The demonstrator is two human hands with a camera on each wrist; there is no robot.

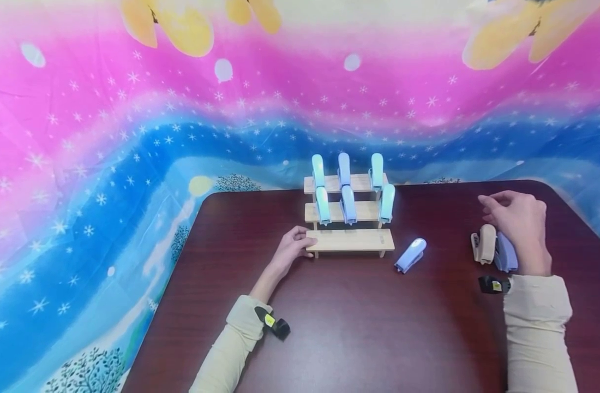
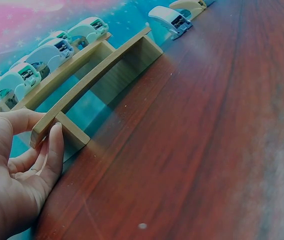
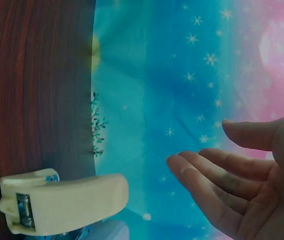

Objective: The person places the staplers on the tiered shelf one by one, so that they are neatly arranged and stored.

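Observation:
A three-step wooden stand [image 1: 350,240] is near the back of the table. My left hand [image 1: 295,244] grips the left end of its lowest step, with the thumb on top and fingers below, as the left wrist view [image 2: 27,165] shows. Mint green and lavender staplers [image 1: 348,204] stand on the two upper steps, three to a step. A lavender stapler [image 1: 411,255] lies on the table just right of the stand. Over at the right, my right hand [image 1: 523,226] is held above a beige stapler [image 1: 486,244] and a purple one [image 1: 506,252]; its fingers are relaxed, holding nothing [image 3: 242,185].
The dark red-brown wooden table [image 1: 359,327] has rounded far corners. Behind it hangs a pink and blue cloth [image 1: 280,114] with snowflakes, close behind the stand. Each wrist carries a black camera [image 1: 280,328] on its strap.

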